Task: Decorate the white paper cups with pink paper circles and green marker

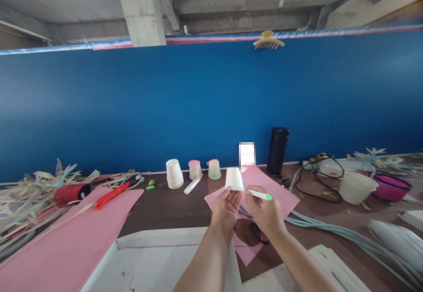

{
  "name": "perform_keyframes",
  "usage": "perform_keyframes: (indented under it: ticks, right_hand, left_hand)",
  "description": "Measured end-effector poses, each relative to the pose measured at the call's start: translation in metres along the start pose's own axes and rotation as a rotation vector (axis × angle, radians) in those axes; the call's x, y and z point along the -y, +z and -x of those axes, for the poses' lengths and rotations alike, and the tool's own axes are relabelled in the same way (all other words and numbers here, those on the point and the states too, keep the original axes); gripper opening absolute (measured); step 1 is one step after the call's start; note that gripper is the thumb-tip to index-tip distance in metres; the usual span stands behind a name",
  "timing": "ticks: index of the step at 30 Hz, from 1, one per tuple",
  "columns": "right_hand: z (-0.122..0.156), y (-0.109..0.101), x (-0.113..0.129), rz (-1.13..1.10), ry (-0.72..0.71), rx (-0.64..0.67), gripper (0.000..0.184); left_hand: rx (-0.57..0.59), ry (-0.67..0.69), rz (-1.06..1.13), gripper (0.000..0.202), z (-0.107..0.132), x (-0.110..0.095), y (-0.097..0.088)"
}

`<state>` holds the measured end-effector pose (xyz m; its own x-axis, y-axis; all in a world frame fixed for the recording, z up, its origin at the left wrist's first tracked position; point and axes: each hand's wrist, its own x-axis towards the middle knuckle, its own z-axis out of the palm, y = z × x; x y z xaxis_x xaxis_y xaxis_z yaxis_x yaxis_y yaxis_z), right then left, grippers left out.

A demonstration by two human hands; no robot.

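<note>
Over the dark-brown worktop (158, 212), the palm-up left hand (227, 208) pinches an upturned white paper cup (234, 178); the right hand (264, 208) pinches a white, green-ended marker (258, 194), its tip apparently near the rim.

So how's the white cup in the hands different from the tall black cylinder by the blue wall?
The cup is white, while the cylinder is black. The cup is held in the left hand, while the cylinder stands on the table. The cup narrows toward its top, while the cylinder's sides look nearly straight. Both look rounded.
</note>
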<state>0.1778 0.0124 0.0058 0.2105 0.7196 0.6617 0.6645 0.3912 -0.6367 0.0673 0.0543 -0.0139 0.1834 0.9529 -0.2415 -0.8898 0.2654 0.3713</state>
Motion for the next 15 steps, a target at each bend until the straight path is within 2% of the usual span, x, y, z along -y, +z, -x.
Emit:
perform_keyframes:
  ticks: [10, 15]
  right_hand:
    - [0.0002, 0.0003, 0.0013, 0.015, 0.011, -0.007, 0.022]
    - [-0.0004, -0.0029, 0.0019, -0.007, -0.056, -0.052, 0.021]
  left_hand:
    - [-0.021, 0.008, 0.001, 0.006, -0.0001, -0.0003, 0.0010]
    - [-0.006, 0.018, -0.021, 0.006, 0.0003, 0.0006, 0.0031]
